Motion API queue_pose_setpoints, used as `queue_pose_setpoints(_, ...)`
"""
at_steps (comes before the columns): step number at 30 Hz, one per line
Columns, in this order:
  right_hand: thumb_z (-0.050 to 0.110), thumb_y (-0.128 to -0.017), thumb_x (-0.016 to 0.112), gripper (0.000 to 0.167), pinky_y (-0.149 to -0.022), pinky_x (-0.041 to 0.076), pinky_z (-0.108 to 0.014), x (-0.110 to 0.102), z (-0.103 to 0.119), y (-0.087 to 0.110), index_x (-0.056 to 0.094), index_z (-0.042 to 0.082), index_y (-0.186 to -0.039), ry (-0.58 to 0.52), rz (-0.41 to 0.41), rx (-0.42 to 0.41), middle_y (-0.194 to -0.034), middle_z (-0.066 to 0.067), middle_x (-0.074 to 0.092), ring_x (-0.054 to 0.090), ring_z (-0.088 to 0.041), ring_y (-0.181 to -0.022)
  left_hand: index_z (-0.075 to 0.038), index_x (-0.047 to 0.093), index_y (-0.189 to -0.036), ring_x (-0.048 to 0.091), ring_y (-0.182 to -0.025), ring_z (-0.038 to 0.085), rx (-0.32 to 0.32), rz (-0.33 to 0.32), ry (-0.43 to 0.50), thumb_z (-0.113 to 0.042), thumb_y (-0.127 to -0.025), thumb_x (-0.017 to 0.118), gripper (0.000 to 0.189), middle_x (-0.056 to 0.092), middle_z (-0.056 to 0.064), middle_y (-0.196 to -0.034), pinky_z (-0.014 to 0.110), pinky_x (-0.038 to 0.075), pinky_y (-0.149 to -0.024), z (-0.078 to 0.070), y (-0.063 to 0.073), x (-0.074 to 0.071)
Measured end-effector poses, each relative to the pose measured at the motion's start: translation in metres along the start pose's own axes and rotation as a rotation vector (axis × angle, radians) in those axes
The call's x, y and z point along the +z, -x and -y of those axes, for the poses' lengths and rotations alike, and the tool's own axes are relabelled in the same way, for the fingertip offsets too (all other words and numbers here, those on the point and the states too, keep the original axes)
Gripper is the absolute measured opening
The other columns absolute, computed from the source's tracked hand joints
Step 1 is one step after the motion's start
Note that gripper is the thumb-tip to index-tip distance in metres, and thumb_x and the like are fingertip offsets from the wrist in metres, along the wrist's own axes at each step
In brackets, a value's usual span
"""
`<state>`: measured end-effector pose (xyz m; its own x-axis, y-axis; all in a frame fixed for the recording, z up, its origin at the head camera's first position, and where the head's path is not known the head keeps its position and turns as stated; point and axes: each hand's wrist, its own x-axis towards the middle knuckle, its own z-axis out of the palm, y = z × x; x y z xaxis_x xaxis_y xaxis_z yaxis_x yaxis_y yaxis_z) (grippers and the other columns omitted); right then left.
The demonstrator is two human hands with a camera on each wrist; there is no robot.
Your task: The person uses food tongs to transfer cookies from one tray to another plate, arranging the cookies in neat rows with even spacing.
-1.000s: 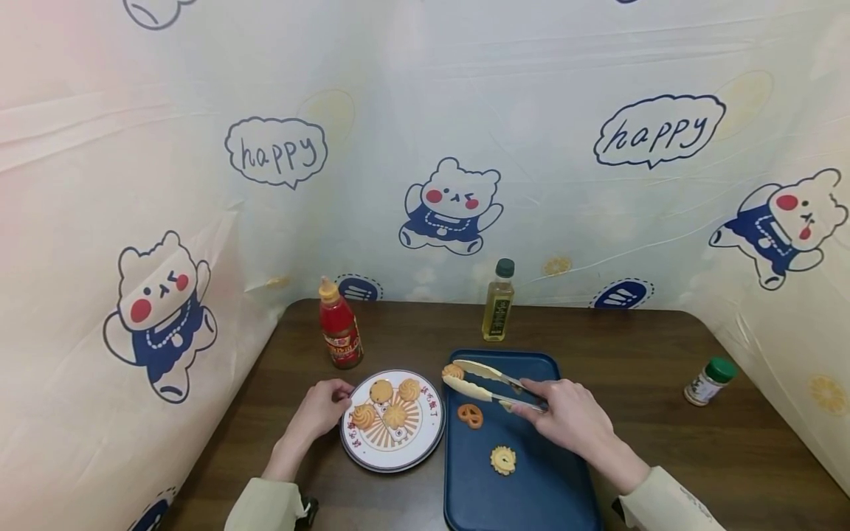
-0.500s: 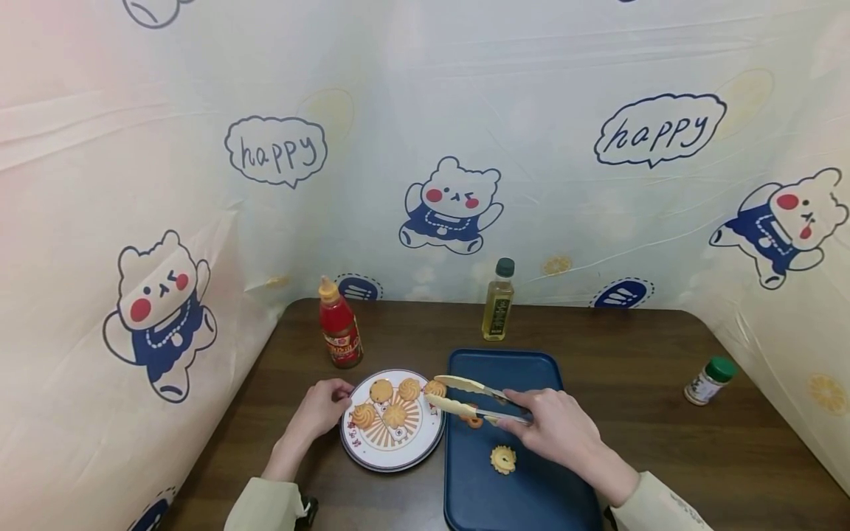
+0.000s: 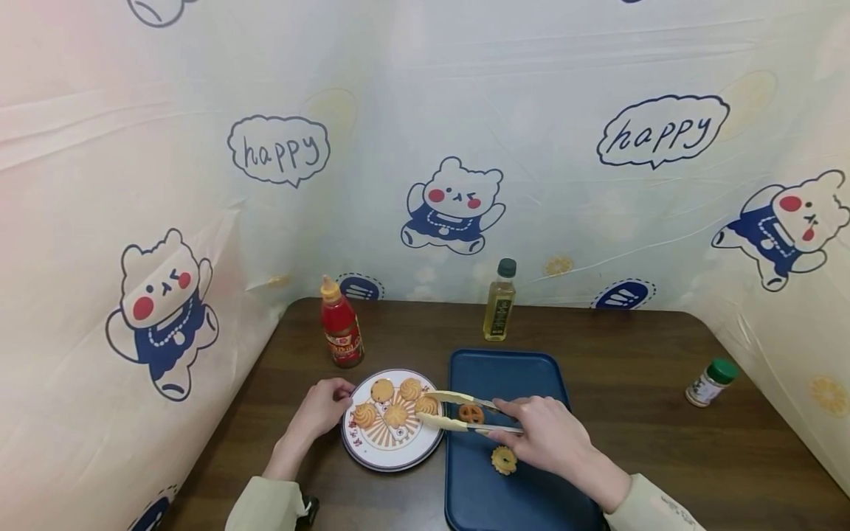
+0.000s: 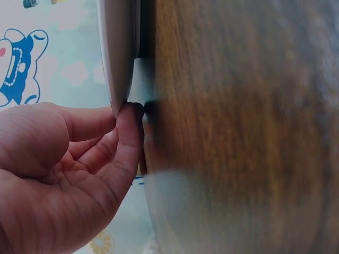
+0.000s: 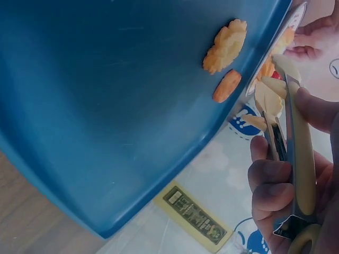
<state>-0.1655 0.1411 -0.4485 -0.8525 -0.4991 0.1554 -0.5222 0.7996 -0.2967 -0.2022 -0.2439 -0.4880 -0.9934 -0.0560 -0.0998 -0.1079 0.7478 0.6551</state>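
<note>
R hand [image 3: 554,435] grips tongs [image 3: 458,425], tips pinching a cookie [image 3: 427,405] at plate's [image 3: 398,457] R edge; L hand [image 3: 322,409] pinches plate's L rim. Prob. plating step; next move likely calls for setting cookie down, then easing tongs apart. Pretzel [image 3: 471,414] + scalloped cookie [image 3: 504,460] on tray [image 3: 524,501], R of plate.

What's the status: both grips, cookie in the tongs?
Left grip pinching plate rim. Right grip holding tongs. Cookie between tong tips at plate's right side, contact with plate unclear. Nothing seen blocking.
</note>
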Motion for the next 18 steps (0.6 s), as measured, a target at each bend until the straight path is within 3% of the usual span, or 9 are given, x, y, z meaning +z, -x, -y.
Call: queue_pose_setpoints(18,0.048,-0.086,0.074,0.05,-0.037,0.028,-0.023,-0.007,0.007,-0.012,0.073,0.012,-0.121,0.041,0.055,-0.008,-0.054,0.015,0.041,0.034,-0.005,-0.038,0.001,0.07,-0.108,0.056,-0.08,0.02,-0.005,0.007,-0.002,-0.003,-0.093,0.065,0.016,0.064,0.006,-0.088,0.04,0.049,-0.076,0.0,0.0,0.0)
